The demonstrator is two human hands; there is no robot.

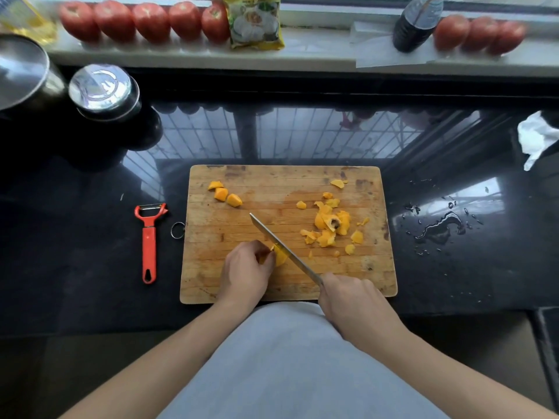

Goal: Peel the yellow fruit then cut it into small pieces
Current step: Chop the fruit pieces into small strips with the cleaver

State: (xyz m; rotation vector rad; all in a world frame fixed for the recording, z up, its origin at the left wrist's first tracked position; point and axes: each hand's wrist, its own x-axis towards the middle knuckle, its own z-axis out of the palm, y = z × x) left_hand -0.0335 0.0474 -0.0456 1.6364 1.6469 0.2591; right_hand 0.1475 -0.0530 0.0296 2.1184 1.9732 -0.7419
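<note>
A wooden cutting board point(272, 182) lies on the black counter. My left hand point(246, 272) pins a peeled piece of yellow fruit point(280, 257) to the board's near middle. My right hand point(351, 303) grips the handle of a knife point(281, 244), whose blade runs diagonally up-left and rests against the fruit's right side. Three cut fruit pieces point(224, 194) sit at the board's far left. A heap of yellow peel and a pit point(331, 223) lies on the board's right half.
A red peeler point(149, 240) lies left of the board. Two metal pots point(104, 89) stand at the far left. Spilled water point(438, 226) and crumpled tissue point(534, 137) are on the right. Tomatoes point(145, 21), a packet point(255, 21) and a dark bottle point(417, 24) line the sill.
</note>
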